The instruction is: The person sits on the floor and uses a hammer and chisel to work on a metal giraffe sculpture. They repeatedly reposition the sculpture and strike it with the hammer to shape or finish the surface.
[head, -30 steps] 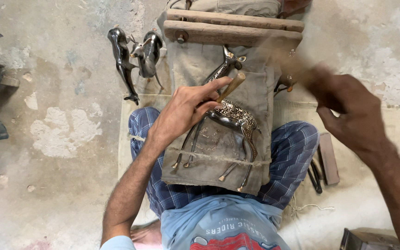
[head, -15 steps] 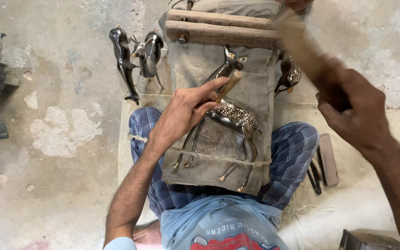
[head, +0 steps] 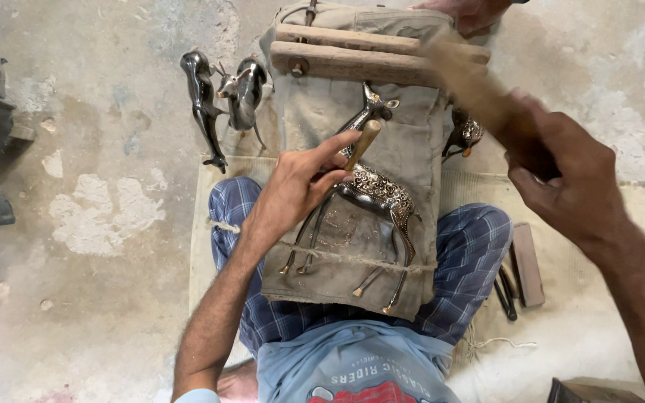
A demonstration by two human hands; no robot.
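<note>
A dark metal deer figure (head: 371,190) with a patterned body lies on a grey cloth (head: 404,142) across my lap. My left hand (head: 300,186) holds a wooden-handled chisel (head: 363,142) upright against the deer's back. My right hand (head: 561,179) is raised to the right and grips a wooden mallet (head: 472,82), which is blurred in motion above the cloth. The deer's thin legs reach down toward my waist, and a string (head: 352,257) runs across them.
A wooden clamp of two bars (head: 360,52) lies at the top of the cloth. Two dark animal figures (head: 222,97) stand on the concrete floor at the left, another (head: 464,134) beside the cloth. Chisels and a flat block (head: 524,269) lie on the mat at my right.
My right hand has swung the mallet up and to the left, then drawn slightly right again. The left hand and chisel have stayed on the deer's back.
</note>
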